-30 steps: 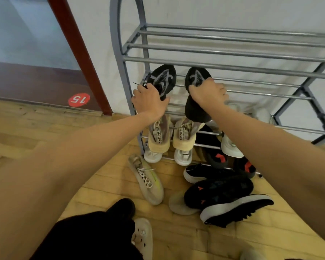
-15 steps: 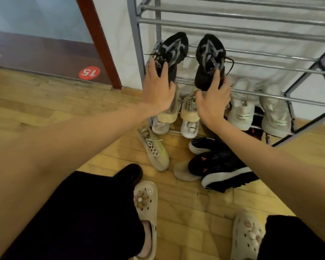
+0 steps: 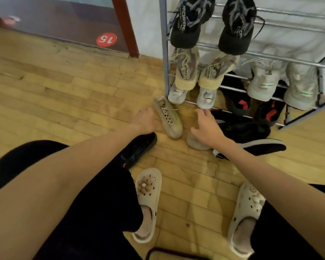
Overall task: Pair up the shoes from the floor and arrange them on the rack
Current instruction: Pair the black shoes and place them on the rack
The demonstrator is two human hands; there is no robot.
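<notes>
Shoes sit paired on the rack.

Two black sneakers hang toe-up on the metal shoe rack, above a beige pair. The left hand, fingers relaxed, is just beside a beige sneaker on the wooden floor. The right hand spreads over another beige shoe, near black sneakers.
</notes>
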